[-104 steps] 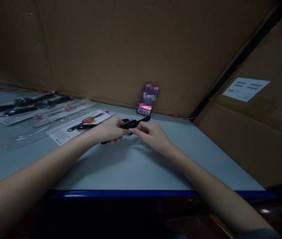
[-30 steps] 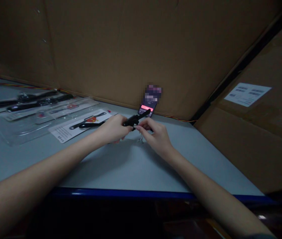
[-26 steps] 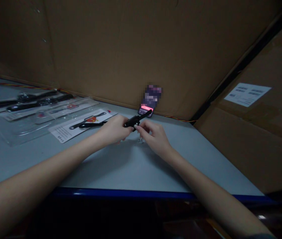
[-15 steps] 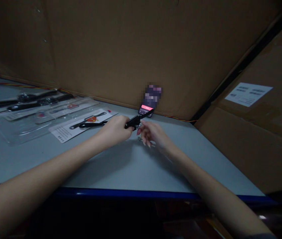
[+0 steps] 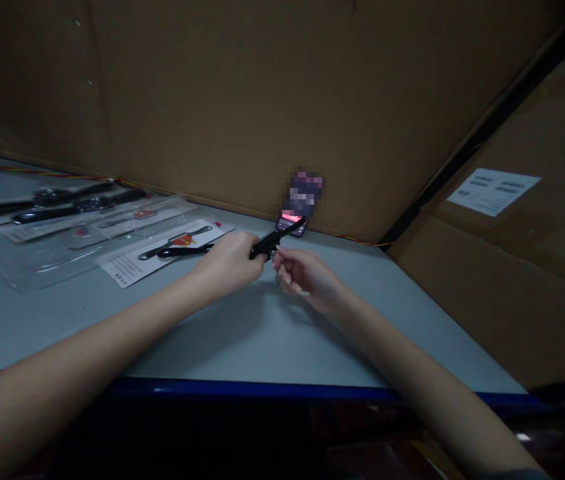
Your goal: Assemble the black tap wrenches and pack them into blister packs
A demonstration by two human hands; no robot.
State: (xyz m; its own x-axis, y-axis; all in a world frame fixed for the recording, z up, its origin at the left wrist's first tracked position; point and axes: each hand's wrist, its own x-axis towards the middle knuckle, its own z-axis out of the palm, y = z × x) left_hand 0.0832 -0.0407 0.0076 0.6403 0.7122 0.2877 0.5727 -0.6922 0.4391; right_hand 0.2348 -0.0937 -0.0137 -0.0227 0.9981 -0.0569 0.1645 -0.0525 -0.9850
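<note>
My left hand (image 5: 235, 259) is closed around a long black bar-like tool (image 5: 266, 244), held above the table. One end of it sticks out left of my fist; the other, thinner end points up and right, in front of the phone. My right hand (image 5: 305, 273) is closed beside it, thumb and fingertips together at a small shiny metal part (image 5: 273, 255) on the tool's underside. The fingers partly hide that part, and its kind is unclear. Behind my left hand lies a printed card (image 5: 127, 265) picturing a similar black tool with an orange-red patch.
A lit phone (image 5: 295, 207) leans against the cardboard wall (image 5: 202, 100) at the back. Clear plastic packs (image 5: 47, 263) and packaged black tools (image 5: 82, 208) lie at the left of the grey table (image 5: 262, 347). A labelled carton (image 5: 522, 267) stands at the right.
My right fingers have curled in closer under the black tool, at the metal part. The tool's far end has dipped slightly. My left hand has barely moved.
</note>
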